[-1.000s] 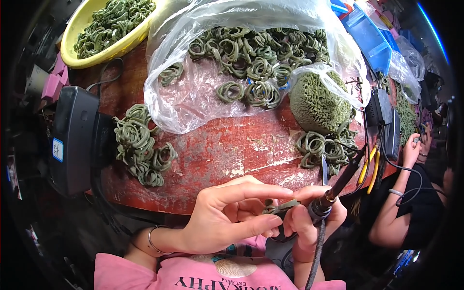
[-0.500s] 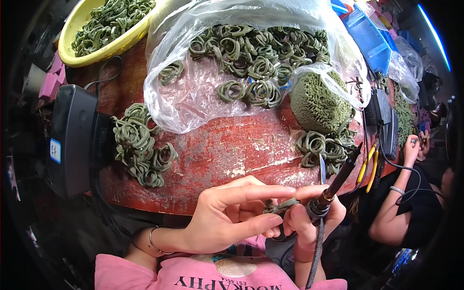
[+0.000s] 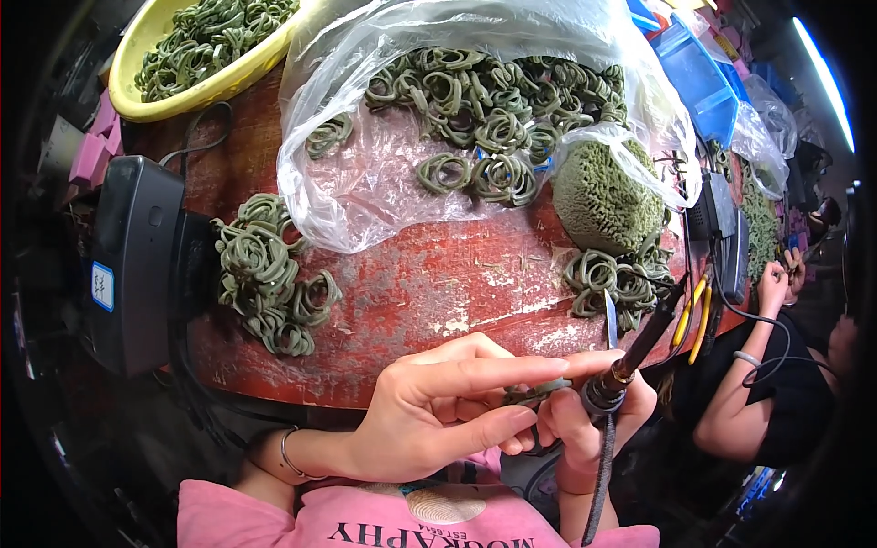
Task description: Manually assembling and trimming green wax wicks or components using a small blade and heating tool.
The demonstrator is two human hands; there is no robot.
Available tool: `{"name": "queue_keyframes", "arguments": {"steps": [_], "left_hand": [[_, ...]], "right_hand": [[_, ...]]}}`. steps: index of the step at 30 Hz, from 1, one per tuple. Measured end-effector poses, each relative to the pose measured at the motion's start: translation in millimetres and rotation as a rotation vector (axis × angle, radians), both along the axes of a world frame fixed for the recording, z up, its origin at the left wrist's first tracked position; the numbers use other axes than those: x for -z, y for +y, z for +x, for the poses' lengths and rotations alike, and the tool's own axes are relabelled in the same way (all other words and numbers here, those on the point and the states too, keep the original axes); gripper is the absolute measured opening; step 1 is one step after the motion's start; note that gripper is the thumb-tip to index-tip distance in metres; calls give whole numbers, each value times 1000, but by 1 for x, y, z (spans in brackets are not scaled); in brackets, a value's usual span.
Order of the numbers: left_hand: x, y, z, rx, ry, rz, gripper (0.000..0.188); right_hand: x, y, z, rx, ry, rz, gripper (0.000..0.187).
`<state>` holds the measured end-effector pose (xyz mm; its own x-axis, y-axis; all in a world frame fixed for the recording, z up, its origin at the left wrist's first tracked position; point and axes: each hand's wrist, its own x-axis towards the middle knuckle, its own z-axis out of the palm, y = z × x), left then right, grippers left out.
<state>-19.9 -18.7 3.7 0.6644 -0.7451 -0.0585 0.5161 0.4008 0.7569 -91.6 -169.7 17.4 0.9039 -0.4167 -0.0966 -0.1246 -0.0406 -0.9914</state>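
My left hand (image 3: pixel 448 402) is half closed, thumb and forefinger stretched toward the right hand. Between the two hands is a small green ring-shaped coil (image 3: pixel 525 395), mostly hidden by the fingers and pinched from the left. My right hand (image 3: pixel 598 402) grips a dark, rod-shaped corded tool like a soldering iron (image 3: pixel 646 342), tilted up to the right. A pointed silver blade (image 3: pixel 611 320) sticks up from behind the same fingers; its handle is hidden. Both hands are just off the table's near edge.
On the worn red table (image 3: pixel 429 292) lie a left pile of green coils (image 3: pixel 260 265), a plastic bag (image 3: pixel 347 210) with more coils and a rough green lump (image 3: pixel 603 196). A black device (image 3: pixel 142 265), yellow basin (image 3: pixel 174 108), yellow-handled tool (image 3: pixel 699 320) and co-worker's arm (image 3: pixel 740 393) surround them.
Both hands have shifted very slightly to the right, still close together. The small coil between the fingers has turned a little. The right hand keeps its hold on the corded tool.
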Motion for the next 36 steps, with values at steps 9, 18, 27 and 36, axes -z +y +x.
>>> {"name": "queue_keyframes", "arguments": {"steps": [9, 18, 27, 36], "left_hand": [[-5, 1, 3, 34, 158, -15, 43], [-2, -1, 4, -4, -133, 105, 46], [-9, -6, 5, 25, -253, 171, 38], [-11, -8, 3, 37, -249, 125, 35]], "right_hand": [[-3, 0, 7, -59, -91, -15, 22], [-2, -1, 9, -7, -109, 50, 20], [-11, -2, 9, 16, -219, 217, 16], [-5, -9, 2, -29, -188, 236, 12]]}}
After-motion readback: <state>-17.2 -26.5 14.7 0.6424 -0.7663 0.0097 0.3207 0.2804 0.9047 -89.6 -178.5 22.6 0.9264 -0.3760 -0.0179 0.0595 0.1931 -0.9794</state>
